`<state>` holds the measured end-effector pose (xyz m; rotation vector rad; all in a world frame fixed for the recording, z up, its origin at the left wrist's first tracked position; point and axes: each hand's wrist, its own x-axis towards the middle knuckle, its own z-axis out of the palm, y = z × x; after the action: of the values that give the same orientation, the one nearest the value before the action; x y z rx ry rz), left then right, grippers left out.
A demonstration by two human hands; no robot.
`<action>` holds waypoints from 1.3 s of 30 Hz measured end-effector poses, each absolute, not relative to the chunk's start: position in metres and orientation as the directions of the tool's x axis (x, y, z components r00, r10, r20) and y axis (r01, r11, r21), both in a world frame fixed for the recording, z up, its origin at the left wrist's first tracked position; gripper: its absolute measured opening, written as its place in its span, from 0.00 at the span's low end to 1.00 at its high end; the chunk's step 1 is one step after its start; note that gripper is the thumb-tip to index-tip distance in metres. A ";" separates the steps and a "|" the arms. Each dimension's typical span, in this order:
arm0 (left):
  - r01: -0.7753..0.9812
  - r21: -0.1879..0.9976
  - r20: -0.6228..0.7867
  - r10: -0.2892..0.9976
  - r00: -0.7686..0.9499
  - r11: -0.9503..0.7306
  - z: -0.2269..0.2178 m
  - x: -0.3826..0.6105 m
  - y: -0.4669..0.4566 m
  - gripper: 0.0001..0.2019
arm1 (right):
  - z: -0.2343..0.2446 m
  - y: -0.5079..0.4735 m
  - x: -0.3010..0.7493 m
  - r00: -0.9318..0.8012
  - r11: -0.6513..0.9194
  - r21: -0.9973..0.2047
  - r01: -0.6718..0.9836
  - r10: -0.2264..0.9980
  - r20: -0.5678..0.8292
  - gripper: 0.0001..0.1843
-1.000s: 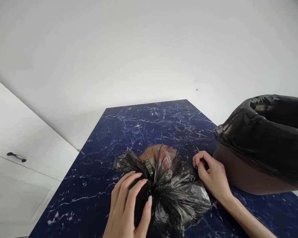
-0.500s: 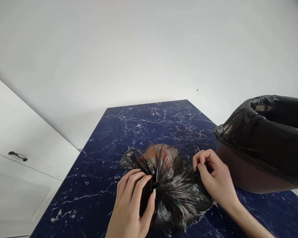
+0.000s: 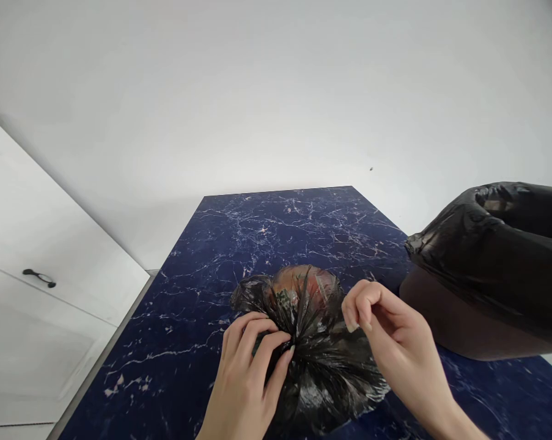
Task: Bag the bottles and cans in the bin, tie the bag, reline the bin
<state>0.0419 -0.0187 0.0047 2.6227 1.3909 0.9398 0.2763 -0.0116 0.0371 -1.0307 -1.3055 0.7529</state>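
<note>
A thin black plastic bag (image 3: pixel 331 360) lies on the blue marbled tabletop, gathered in pleats toward a twisted knot-like middle. Through its stretched film, something rounded with orange, red and green colouring shows at the far side. My left hand (image 3: pixel 250 370) is on the bag's left side, thumb and fingertips pinched on the gathered middle. Just right of the bag, my right hand (image 3: pixel 397 342) hovers above its edge with curled fingers, the thumb close to the index finger. I see nothing held in it.
At the right stands a brown bin (image 3: pixel 459 315) with a black liner (image 3: pixel 496 263) folded over its rim. The blue tabletop (image 3: pixel 276 226) runs back to a white wall (image 3: pixel 276 91). A white cabinet (image 3: pixel 46 226) with a dark handle (image 3: pixel 39 278) is at the left.
My right hand has moved a little left and lifted off the bag's right side. My left hand keeps its pinch on the gathered middle. The view has shifted slightly.
</note>
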 end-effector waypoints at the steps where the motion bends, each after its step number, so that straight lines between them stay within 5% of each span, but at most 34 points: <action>1: 0.741 0.298 0.499 0.760 0.417 -0.602 0.005 0.042 -0.019 0.07 | 0.035 -0.012 0.275 0.139 0.383 -0.916 0.116 0.907 0.397 0.15; 8: 0.711 0.316 0.546 0.734 0.405 -0.628 0.003 0.035 -0.022 0.06 | 0.032 -0.014 0.268 0.041 0.356 -0.885 0.301 0.922 0.385 0.16; 12: 0.697 0.327 0.573 0.721 0.390 -0.638 0.003 0.031 -0.023 0.05 | 0.038 -0.019 0.264 -0.212 0.490 -0.724 0.485 0.869 0.447 0.05; 15: 0.663 0.328 0.644 0.673 0.364 -0.672 0.007 0.032 -0.024 0.06 | 0.038 -0.022 0.264 -0.352 0.568 -0.563 0.600 0.820 0.452 0.16; 18: 0.631 0.330 0.704 0.628 0.331 -0.702 0.012 0.033 -0.024 0.06 | 0.035 -0.022 0.266 -0.389 0.581 -0.491 0.649 0.809 0.441 0.09; 23: 0.614 0.317 0.734 0.597 0.325 -0.723 0.018 0.026 -0.023 0.09 | 0.035 -0.017 0.270 -0.370 0.559 -0.595 0.578 0.829 0.419 0.04; 32: 0.697 0.281 0.771 0.588 0.246 -0.660 0.018 -0.003 -0.026 0.09 | 0.040 -0.018 0.282 -0.122 0.194 -0.903 0.383 0.980 0.159 0.14; 36: 0.704 0.532 0.659 0.752 0.006 -0.471 0.006 -0.018 -0.030 0.06 | 0.042 -0.019 0.286 -0.086 0.127 -0.949 0.288 0.991 0.106 0.15; 39: 0.597 0.782 0.384 0.893 -0.237 -0.178 0.000 -0.027 -0.034 0.13 | 0.043 -0.018 0.285 -0.065 0.097 -0.974 0.204 0.994 0.085 0.17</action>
<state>-0.0271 -0.0339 0.0000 1.7151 1.7846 1.3777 0.2851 -0.0178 0.0427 -1.2628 -1.4449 1.0755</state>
